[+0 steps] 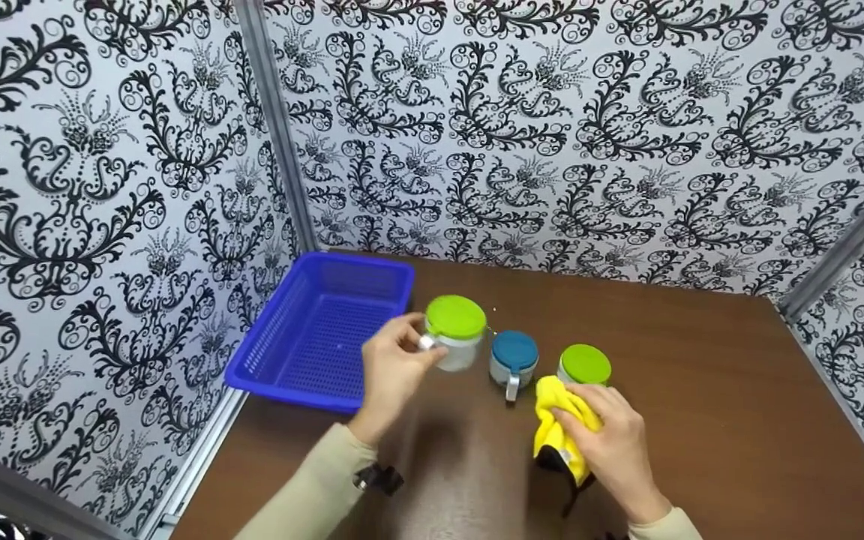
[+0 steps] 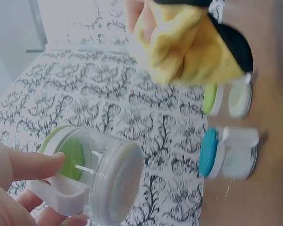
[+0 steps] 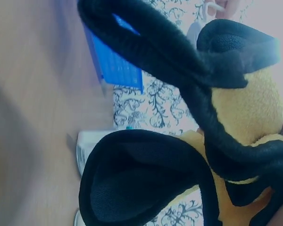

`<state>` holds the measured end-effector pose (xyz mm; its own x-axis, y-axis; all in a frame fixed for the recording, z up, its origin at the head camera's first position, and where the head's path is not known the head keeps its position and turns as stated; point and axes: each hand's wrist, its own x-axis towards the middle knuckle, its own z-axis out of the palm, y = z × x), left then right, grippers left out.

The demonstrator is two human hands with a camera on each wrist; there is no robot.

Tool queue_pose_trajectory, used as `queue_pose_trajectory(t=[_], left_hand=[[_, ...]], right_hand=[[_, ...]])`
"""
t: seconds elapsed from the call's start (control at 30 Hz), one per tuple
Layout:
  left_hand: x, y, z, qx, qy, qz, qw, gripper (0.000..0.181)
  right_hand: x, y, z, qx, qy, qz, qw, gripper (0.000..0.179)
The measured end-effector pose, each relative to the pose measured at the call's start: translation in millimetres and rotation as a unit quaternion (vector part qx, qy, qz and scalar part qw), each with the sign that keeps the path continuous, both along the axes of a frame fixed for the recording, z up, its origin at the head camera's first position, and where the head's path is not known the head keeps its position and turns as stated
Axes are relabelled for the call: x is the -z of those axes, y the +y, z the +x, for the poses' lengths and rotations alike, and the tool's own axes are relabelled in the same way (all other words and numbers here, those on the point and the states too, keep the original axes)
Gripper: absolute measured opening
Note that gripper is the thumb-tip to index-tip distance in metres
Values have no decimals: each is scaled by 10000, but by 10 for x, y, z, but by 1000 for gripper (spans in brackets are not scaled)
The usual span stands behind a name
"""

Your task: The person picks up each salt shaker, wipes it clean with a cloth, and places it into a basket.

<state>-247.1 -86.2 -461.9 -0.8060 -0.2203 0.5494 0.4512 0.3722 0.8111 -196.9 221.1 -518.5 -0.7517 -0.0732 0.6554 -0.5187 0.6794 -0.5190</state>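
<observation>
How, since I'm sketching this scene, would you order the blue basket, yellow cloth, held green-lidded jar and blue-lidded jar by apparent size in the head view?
1. Blue basket
2. Yellow cloth and held green-lidded jar: unranked, too close; the right hand hides part of the cloth
3. Blue-lidded jar

The counter (image 1: 717,405) is viewed by the head camera from above, forward and down, toward the patterned wall (image 1: 552,165), with left hand (image 1: 393,367) and right hand (image 1: 616,442) taken in. From the left wrist, the held jar (image 2: 108,179) is seen close up, the counter turned sideways. From the right wrist, the yellow cloth (image 3: 247,110) is faced nearer. The cloth is shared by all views, the blue basket (image 3: 115,63) by head and right wrist.
</observation>
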Motion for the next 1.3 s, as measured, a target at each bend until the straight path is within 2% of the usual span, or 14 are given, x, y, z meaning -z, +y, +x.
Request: queue_pose_trajectory(t=[0.23, 0.4, 0.47, 0.6, 0.7, 0.8, 0.9, 1.03, 1.17, 1.3], left_hand=[[-173, -312, -279, -628, -401, 160, 9971, 25], [-342, -570, -573, -963, -705, 228, 9926, 33], [-401, -688, -702, -1066, -847, 279, 9903, 30], [-430, -898, -948, -1323, -1094, 226, 9849, 24], [-337, -1035, -1117, -1612, -1150, 34, 9802, 24], [-163, -1172, -1264, -1934, -1166, -121, 9741, 22], [3, -1268, -1384, -2159, -1278, -67, 9680, 21], [227, -1360, -1488, -2454, -1536, 112, 9571, 21], [452, -1454, -1578, -2726, -1875, 74, 9436, 20], [650, -1557, -1639, -2736, -2231, -96, 9356, 19]], right_hand=[[6, 182, 3, 317, -158, 101, 9993, 37], [14, 270, -12, 420, -60, 232, 9988, 38], [31, 293, -11, 437, -75, 251, 9987, 38], [85, 338, 12, 556, -278, 236, 9978, 38], [123, 363, 37, 613, -415, 229, 9970, 38], [158, 375, 54, 619, -515, 239, 9965, 38], [172, 395, 53, 631, -551, 249, 9962, 38], [188, 430, 64, 680, -542, 248, 9959, 38], [215, 466, 85, 709, -463, 355, 9958, 39], [242, 487, 94, 793, -473, 435, 9948, 39]])
